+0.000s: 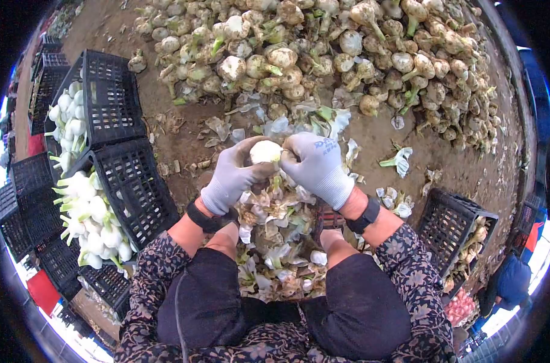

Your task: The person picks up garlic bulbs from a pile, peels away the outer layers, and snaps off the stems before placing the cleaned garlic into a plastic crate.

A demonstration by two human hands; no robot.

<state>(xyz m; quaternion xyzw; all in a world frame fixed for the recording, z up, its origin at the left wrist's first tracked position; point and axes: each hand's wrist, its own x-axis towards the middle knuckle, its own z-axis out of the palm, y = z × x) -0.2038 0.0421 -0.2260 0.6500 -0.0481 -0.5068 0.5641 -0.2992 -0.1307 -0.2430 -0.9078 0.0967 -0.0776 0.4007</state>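
Note:
A pale peeled garlic bulb (266,152) is held in front of me, above the ground between my feet. My left hand (238,172), in a grey glove with soiled fingertips, wraps its fingers and thumb round the bulb from the left. On the bulb's right side, my gloved right hand (316,163) is closed, with thumb and forefinger pinched against the edge. Whether a strip of skin sits in that pinch is hidden. Loose papery skins (275,212) lie below both hands, and a torn green-white leaf sheath (399,161) rests on the soil to the right.
A large heap of dirty, unpeeled bulbs (287,57) spreads ahead. At left, black crates (129,187) hold clean white bulbs (96,212) with green stems. Another black crate (447,227) with brownish bulbs stands at right, near a pink mesh bag (461,307). A person (511,281) in blue is at far right.

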